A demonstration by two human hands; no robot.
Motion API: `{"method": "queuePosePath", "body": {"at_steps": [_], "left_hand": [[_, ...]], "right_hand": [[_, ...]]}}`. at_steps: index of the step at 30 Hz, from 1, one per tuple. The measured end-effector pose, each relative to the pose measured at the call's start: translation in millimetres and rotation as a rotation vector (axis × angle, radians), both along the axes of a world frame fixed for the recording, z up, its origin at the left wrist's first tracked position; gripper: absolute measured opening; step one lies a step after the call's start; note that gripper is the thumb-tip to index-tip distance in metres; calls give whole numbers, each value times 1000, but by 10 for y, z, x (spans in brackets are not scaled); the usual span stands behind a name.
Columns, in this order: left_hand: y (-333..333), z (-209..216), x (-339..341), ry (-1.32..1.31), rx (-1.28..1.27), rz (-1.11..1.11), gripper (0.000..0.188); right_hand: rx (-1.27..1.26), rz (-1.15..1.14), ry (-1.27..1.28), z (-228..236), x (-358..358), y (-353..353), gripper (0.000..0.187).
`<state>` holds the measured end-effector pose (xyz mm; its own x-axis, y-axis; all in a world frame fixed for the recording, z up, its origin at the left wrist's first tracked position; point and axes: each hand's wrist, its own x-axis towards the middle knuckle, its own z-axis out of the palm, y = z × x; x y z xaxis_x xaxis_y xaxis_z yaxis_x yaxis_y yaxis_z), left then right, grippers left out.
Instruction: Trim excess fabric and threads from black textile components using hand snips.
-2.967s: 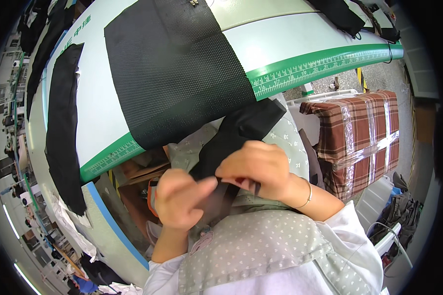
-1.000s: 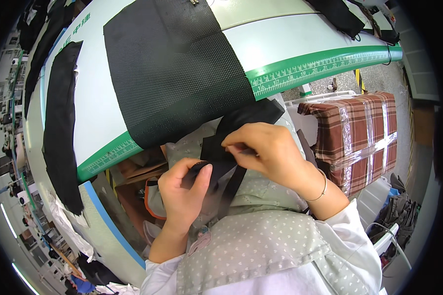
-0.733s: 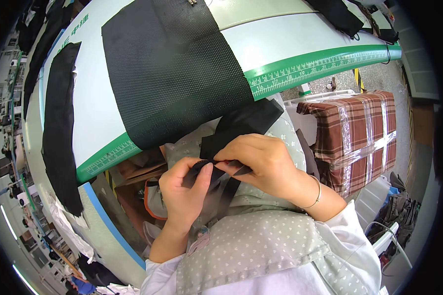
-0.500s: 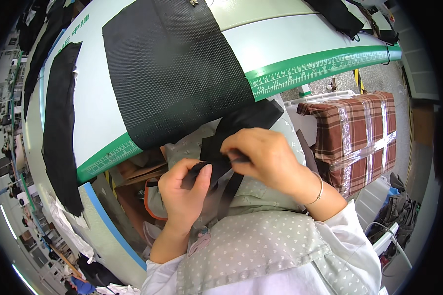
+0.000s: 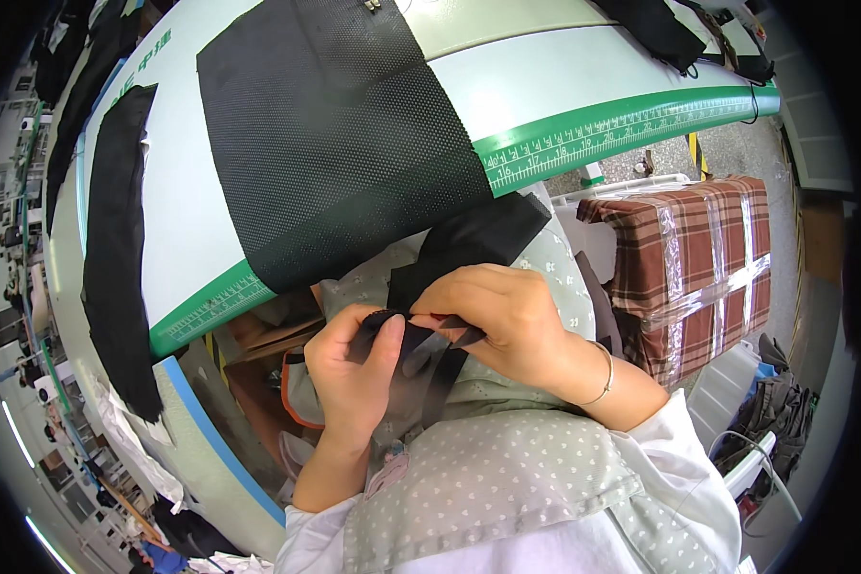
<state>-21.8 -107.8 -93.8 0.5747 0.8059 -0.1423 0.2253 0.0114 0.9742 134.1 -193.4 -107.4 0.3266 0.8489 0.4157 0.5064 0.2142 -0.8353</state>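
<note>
Over my lap, black fabric (image 5: 488,230) lies bunched below the table's front edge. My left hand (image 5: 354,359) pinches an edge of this fabric between thumb and fingers, and part of it passes behind the hand. Close beside it, at the same edge, my right hand (image 5: 507,320) is closed, its fingertips almost meeting the left thumb. A small dark tool with pointed ends (image 5: 461,333) shows under the right fingers; its exact kind is hard to make out. A narrow black strip (image 5: 440,387) hangs down below the hands.
A perforated black sheet (image 5: 344,143) hangs over the white table's green ruler edge (image 5: 584,143). A long black fabric piece (image 5: 120,258) lies at left, and more black fabric (image 5: 655,33) lies far right. A taped plaid bundle (image 5: 689,277) stands right of my lap.
My right hand has come slightly down and left, nearer my left hand, and the pointed dark tool shows more plainly. The left hand stays nearly in place.
</note>
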Motion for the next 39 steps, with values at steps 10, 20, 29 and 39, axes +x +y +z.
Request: {"method": "queuePosePath", "body": {"at_steps": [10,20,29,39], "left_hand": [[6,11,26,-108,-248,99,10],[-44,97,47,22,49,-12,9],[-7,11,0,-16,-89,-3,10],[108,-19,1,-213,-631,-119,4]], "right_hand": [[-64,-23,365,2,87,-95,9],[-82,47,325,106,80,22,23],[-12,11,103,80,44,-13,16],[98,190,-265,131,75,-48,16]]}}
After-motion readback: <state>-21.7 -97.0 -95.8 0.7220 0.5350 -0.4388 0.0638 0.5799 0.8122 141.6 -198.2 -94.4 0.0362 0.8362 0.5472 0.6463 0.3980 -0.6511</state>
